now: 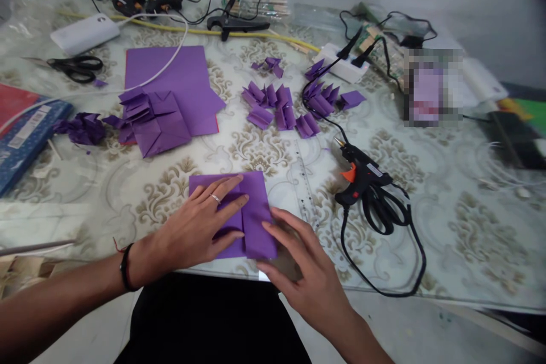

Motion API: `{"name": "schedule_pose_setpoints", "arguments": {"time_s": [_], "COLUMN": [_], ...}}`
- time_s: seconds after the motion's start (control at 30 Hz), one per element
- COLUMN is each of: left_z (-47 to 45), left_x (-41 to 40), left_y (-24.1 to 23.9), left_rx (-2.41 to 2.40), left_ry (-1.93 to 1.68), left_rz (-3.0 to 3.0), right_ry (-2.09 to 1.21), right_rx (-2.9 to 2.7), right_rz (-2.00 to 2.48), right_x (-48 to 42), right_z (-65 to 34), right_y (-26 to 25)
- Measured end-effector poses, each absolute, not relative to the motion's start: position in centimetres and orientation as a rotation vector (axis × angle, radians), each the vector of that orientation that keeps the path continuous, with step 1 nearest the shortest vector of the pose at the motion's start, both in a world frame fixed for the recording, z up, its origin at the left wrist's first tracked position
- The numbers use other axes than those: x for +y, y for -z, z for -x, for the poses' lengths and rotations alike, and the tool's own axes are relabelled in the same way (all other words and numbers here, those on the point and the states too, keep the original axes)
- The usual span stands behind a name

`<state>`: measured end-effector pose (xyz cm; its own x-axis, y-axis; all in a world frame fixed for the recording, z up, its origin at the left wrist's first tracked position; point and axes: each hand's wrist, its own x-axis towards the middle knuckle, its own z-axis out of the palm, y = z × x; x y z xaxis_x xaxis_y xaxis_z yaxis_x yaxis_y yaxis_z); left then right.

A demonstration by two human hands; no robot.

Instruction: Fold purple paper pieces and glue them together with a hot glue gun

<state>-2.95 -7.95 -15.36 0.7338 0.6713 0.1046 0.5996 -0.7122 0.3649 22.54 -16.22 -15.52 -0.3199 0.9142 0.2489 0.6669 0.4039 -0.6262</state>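
A head-worn camera looks down on a patterned tabletop (426,210) strewn with craft supplies. At six o'clock, close to the near edge, lies a purple paper square (251,205), partly folded so that flaps meet along a crease down its middle. The left hand (200,227) rests flat on it, fingers spread and pressing the left flap down; a ring shows on one finger. The right hand (298,264) comes in from five o'clock, fingers loosely spread, fingertips touching the sheet's lower right edge — pinching nothing.

The paper looks thin, light and easily creased; it would likely slide on the smooth surface unless pinned, and is best lifted by a corner or free edge.

At three o'clock of the sheet sit a black glue gun (362,173) and black-handled scissors (386,207), touching each other, with a clear ruler (305,182) between them and the paper. At twelve o'clock lies a cluster of small pleated purple pieces (281,108); at eleven o'clock, flat purple sheets (170,77) under larger folded shapes. A second pair of scissors (74,65) lies at ten o'clock.
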Motion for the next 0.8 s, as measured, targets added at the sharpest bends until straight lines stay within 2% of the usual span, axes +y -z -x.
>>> {"name": "schedule_pose_setpoints", "arguments": {"time_s": [0.2,0.47,0.6,0.8], "left_z": [3.5,5.6,5.9,5.1], "left_x": [-7.2,-2.9,-1.5,-4.0], "left_y": [14.6,11.1,10.5,13.1], "left_rx": [0.996,0.969,1.029,0.713], "left_ry": [-0.418,-0.535,-0.558,-0.405], "left_rz": [-2.456,-2.189,-2.331,-2.733], "right_ry": [-0.726,-0.405,-0.300,-0.440], "right_rx": [-2.011,-2.089,-2.327,-2.423], "right_rz": [1.355,1.205,1.084,1.080], "right_x": [-16.4,-15.1,-14.3,-14.1], "right_z": [-21.3,-20.6,-20.4,-20.6], "right_y": [15.3,15.4,15.6,15.4]}}
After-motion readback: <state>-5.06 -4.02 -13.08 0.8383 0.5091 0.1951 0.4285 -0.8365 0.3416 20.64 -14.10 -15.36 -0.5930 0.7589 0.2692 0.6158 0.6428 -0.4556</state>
